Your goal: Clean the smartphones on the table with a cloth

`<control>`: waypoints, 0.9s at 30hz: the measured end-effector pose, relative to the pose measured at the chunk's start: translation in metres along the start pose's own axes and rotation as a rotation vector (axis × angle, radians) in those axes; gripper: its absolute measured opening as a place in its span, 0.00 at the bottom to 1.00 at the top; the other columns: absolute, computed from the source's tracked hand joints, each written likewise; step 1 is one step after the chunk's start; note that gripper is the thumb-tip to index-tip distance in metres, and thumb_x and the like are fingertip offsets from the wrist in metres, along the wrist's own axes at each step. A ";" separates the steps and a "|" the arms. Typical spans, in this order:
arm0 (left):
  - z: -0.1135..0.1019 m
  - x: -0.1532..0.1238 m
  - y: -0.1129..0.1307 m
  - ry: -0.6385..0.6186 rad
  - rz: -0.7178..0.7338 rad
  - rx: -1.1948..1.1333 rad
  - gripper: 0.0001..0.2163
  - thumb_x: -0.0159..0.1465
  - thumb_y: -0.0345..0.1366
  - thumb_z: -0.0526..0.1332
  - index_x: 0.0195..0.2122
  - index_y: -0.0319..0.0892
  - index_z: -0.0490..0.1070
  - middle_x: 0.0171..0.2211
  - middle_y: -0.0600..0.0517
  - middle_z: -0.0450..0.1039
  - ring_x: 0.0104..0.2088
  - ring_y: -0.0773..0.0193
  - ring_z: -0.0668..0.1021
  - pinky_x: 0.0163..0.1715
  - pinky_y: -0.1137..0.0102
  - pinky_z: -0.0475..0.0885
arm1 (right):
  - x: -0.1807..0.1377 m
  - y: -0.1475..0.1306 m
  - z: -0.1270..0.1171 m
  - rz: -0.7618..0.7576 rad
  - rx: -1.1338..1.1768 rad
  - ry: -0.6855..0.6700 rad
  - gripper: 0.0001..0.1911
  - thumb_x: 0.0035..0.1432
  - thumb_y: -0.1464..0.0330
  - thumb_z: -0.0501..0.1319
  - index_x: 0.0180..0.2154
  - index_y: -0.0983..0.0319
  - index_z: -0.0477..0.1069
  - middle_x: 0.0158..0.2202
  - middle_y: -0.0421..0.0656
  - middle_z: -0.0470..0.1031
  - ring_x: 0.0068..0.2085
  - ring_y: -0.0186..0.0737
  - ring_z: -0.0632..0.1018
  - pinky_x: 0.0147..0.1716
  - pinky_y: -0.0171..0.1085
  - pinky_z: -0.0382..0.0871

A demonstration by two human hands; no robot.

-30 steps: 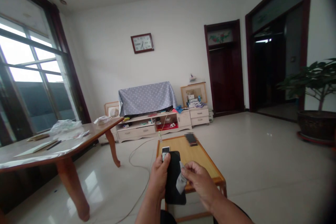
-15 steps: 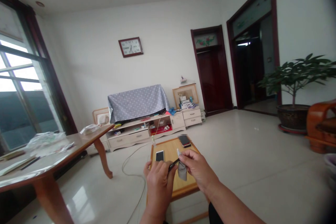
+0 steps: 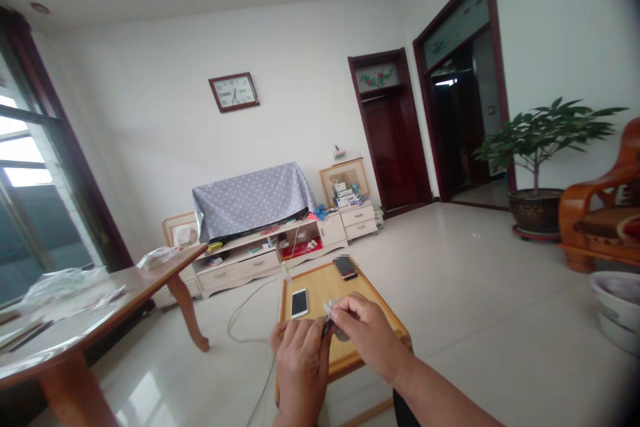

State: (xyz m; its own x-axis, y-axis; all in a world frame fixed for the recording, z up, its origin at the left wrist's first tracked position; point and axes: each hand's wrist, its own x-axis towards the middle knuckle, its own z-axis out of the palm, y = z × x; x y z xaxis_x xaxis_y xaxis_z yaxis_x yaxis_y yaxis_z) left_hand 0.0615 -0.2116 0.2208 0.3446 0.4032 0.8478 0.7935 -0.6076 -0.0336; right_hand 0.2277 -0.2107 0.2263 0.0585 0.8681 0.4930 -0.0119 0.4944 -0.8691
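My left hand [image 3: 303,363] is closed around a slim dark object [image 3: 327,327], mostly hidden by the fingers; its kind cannot be made out. Close beside it, my right hand [image 3: 370,330] pinches a small grey cloth [image 3: 341,333] against or near the dark object's end. A pale corner of the cloth sticks up past the right fingertips. Both hands are above a small wooden table [image 3: 320,281]. A white-framed phone [image 3: 299,303] with a dark screen lies just beyond my left hand. Farther back on the tabletop is a dark, partly pixelated item [image 3: 345,268].
A small clear bottle [image 3: 286,271] stands at the table's far left corner. To the left is a larger glossy table [image 3: 107,310] with plastic bags. A cable [image 3: 235,320] runs across the floor. A potted plant [image 3: 537,210], wooden armchair [image 3: 575,213] and white bucket [image 3: 617,313] are right.
The view has turned slightly right. My right hand has moved the cloth closer to the dark object, and the cloth now looks bunched rather than hanging down. More of the white phone shows.
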 end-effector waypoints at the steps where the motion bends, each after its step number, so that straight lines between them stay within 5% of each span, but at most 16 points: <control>1: 0.001 0.000 -0.001 0.004 0.009 -0.003 0.05 0.68 0.35 0.60 0.42 0.48 0.75 0.32 0.52 0.79 0.34 0.60 0.76 0.46 0.60 0.59 | -0.002 -0.001 0.001 -0.041 -0.021 -0.005 0.16 0.60 0.56 0.63 0.28 0.61 0.74 0.31 0.41 0.73 0.33 0.37 0.73 0.35 0.36 0.67; 9: 0.000 -0.001 -0.001 -0.021 0.045 -0.022 0.07 0.67 0.33 0.61 0.45 0.48 0.74 0.34 0.51 0.79 0.34 0.59 0.75 0.45 0.60 0.60 | 0.007 0.010 -0.004 0.280 0.275 -0.039 0.16 0.51 0.56 0.69 0.30 0.62 0.71 0.23 0.36 0.70 0.24 0.31 0.65 0.25 0.32 0.57; 14: 0.004 -0.001 -0.006 -0.058 0.058 -0.047 0.08 0.67 0.32 0.61 0.46 0.48 0.74 0.33 0.51 0.79 0.35 0.59 0.75 0.45 0.60 0.60 | 0.006 0.008 -0.006 0.233 0.249 -0.133 0.16 0.54 0.56 0.69 0.31 0.63 0.73 0.25 0.37 0.71 0.25 0.31 0.66 0.27 0.32 0.59; 19: 0.008 -0.002 -0.004 -0.054 0.053 -0.062 0.07 0.67 0.34 0.62 0.45 0.48 0.73 0.34 0.51 0.78 0.34 0.59 0.74 0.44 0.60 0.61 | 0.009 0.010 -0.009 0.223 0.145 -0.038 0.17 0.53 0.55 0.68 0.29 0.62 0.72 0.24 0.37 0.71 0.25 0.32 0.67 0.27 0.33 0.61; 24: 0.011 -0.006 -0.005 -0.066 0.011 -0.106 0.06 0.68 0.31 0.59 0.33 0.45 0.71 0.28 0.52 0.73 0.33 0.60 0.72 0.42 0.62 0.63 | 0.000 0.007 -0.004 0.048 0.014 -0.070 0.09 0.57 0.62 0.64 0.30 0.62 0.75 0.29 0.40 0.73 0.31 0.36 0.71 0.33 0.35 0.65; 27: 0.012 -0.008 -0.006 -0.080 0.003 -0.131 0.03 0.68 0.32 0.60 0.40 0.45 0.73 0.32 0.51 0.75 0.35 0.60 0.73 0.43 0.62 0.63 | 0.000 0.010 -0.005 0.126 0.093 -0.059 0.08 0.56 0.63 0.64 0.32 0.62 0.74 0.28 0.38 0.72 0.30 0.35 0.70 0.31 0.34 0.64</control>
State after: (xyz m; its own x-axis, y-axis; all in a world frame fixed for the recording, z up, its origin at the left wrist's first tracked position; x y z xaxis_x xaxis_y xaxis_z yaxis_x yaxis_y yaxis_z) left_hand 0.0602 -0.2030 0.2079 0.3895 0.4511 0.8030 0.7218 -0.6910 0.0381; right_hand 0.2326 -0.2057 0.2180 -0.0081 0.9231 0.3845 -0.1075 0.3815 -0.9181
